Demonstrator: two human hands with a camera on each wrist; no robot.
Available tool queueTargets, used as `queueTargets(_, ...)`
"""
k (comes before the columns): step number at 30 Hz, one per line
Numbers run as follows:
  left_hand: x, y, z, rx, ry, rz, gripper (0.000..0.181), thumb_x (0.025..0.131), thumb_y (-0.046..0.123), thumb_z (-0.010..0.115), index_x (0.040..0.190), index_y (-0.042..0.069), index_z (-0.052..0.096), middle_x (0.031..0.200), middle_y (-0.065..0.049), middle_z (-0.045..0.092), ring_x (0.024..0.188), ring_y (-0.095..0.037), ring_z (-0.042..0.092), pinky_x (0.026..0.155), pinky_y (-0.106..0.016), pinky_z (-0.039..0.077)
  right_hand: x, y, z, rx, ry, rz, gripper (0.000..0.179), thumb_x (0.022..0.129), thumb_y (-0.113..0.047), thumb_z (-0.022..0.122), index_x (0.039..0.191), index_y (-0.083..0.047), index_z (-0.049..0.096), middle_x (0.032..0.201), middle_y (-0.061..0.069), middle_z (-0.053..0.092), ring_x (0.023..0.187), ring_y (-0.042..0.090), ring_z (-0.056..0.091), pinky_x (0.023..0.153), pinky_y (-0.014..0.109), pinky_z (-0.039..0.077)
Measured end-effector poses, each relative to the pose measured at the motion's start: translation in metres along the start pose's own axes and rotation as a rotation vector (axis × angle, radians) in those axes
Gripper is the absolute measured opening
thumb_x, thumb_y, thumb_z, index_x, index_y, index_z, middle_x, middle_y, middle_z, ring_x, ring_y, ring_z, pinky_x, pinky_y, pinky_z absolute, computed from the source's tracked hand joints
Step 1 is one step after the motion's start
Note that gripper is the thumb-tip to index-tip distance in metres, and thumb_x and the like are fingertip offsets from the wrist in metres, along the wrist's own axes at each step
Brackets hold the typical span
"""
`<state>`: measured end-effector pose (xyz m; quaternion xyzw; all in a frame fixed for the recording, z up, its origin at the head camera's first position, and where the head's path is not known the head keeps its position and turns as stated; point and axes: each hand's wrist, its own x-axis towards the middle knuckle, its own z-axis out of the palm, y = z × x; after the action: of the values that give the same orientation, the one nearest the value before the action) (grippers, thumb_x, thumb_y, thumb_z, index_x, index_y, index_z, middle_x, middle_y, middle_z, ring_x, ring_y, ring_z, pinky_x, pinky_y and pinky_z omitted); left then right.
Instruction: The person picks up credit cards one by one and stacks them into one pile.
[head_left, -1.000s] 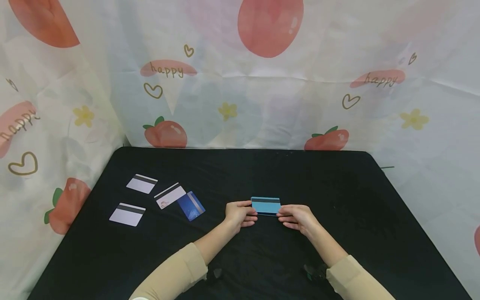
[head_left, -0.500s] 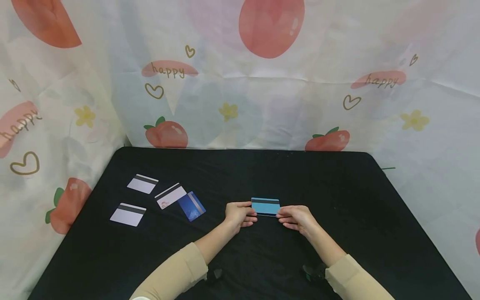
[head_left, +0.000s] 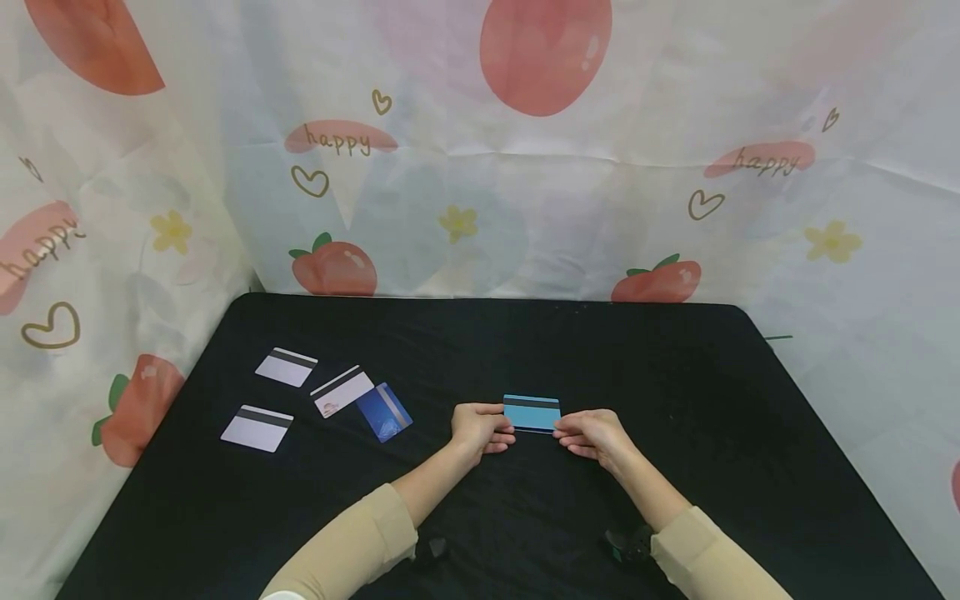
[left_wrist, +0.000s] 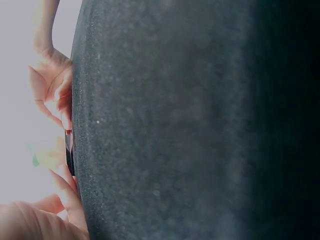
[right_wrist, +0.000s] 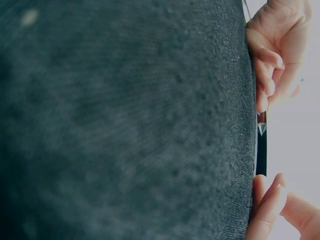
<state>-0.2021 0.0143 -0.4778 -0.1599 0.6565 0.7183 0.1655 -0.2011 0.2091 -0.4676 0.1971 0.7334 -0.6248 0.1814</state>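
Note:
A light blue card with a dark magnetic stripe along its far edge lies between both hands near the middle of the table. My left hand pinches its left end between thumb and fingers. At the right end, my right hand grips it the same way. A thin second edge shows just below the card's near side. Both wrist views see the card edge-on, as a narrow dark strip low over the black cloth, bridging the left fingers and the right hand's fingertips.
To the left on the black-covered table lie a white striped card, another white card, and a third white card that overlaps a dark blue card. A printed curtain stands behind the table and along its left side.

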Motion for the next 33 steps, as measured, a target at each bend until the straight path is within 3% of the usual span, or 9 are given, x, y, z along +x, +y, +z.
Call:
queueTargets(21,0.0026,-0.0032,-0.0008,0.048,0.007,0.069,0.022,0.079,-0.002,0.065,0.101,-0.002,0.067,0.076,-0.014,0.069,0.052,-0.014,0.064,0.045,-0.024,0.052,0.0005,0.001,-0.0024,-0.047,-0.017,-0.015,0.026,0.082,-0.008,0.066,0.101,0.01,0.062,0.07,0.005,0.068,0.054,0.009,0.064,0.051,0.018,0.052)
queueTargets(33,0.0024,-0.0057,0.001,0.059,0.028,0.108,0.025,0.075,-0.007,0.066,0.099,-0.002,0.067,0.062,-0.012,0.065,0.044,-0.012,0.06,0.041,-0.023,0.051,0.0016,0.0018,-0.004,-0.045,-0.039,-0.006,0.026,0.082,-0.009,0.067,0.099,0.009,0.062,0.069,0.005,0.068,0.052,0.008,0.063,0.05,0.017,0.051)
